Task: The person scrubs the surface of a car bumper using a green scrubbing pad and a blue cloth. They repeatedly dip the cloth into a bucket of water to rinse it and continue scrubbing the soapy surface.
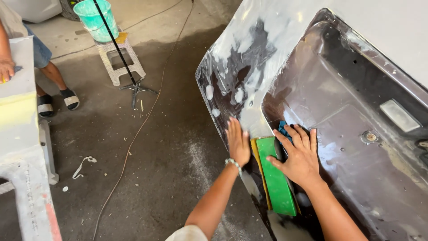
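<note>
The right hand (299,156) lies flat, fingers (294,134) spread, pressing a green sanding block (276,178) and blue cloth (283,129) against the dark car panel (339,98). The left hand (237,142) rests open-palmed on the panel's edge, gripping nothing. Behind, a teal bucket (96,18) sits on a stool (120,60).

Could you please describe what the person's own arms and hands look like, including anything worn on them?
Both forearms are bare, with no gloves on either hand. The left hand has a beaded bracelet of pale, silvery-green beads around the wrist. The right hand wears nothing visible: no ring, watch or band. A bit of light, cream-coloured sleeve shows at the bottom edge, near the left upper arm.
</note>
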